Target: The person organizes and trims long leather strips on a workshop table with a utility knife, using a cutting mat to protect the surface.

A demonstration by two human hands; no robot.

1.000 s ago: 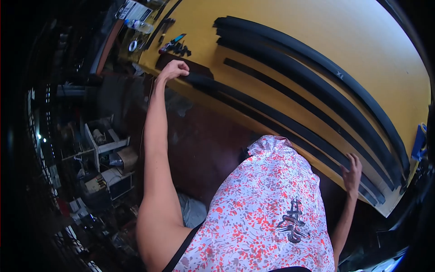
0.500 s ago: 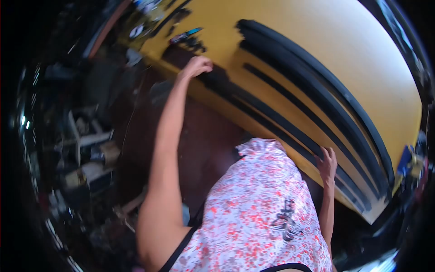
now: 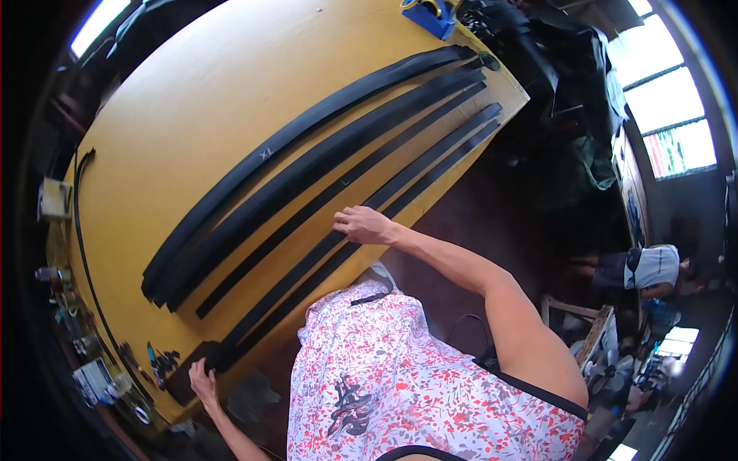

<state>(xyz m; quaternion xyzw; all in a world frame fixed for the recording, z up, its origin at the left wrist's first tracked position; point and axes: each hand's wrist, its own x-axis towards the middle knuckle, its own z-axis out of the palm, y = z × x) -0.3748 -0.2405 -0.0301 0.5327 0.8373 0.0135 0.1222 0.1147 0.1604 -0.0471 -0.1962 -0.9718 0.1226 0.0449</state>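
Note:
Long black flat strips lie side by side on a yellow table [image 3: 192, 100]. My right hand [image 3: 366, 225] reaches over one strip [image 3: 307, 263] near the table's front edge, its fingers bent and closed on it about midway along. At the near left end of the front strips, my left hand [image 3: 203, 386] has its fingers curled at the strip ends, beside a dark brown flat piece [image 3: 183, 380]. What lies under its fingertips is partly hidden. Farther back are a thin strip [image 3: 269, 240] and wider stacked strips [image 3: 323, 150], one with a pale mark.
Small tools [image 3: 160, 363] lie beside the brown piece. A blue tape dispenser [image 3: 427, 17] stands at the far table corner. A thin black cord [image 3: 91, 269] runs along the left side. Another person [image 3: 653, 267] is at the right, past a wooden frame [image 3: 596, 334].
The view has swung round, bringing the right table end and windows into sight. My right hand now lies around the middle of the front strip; my left hand remains at its left end.

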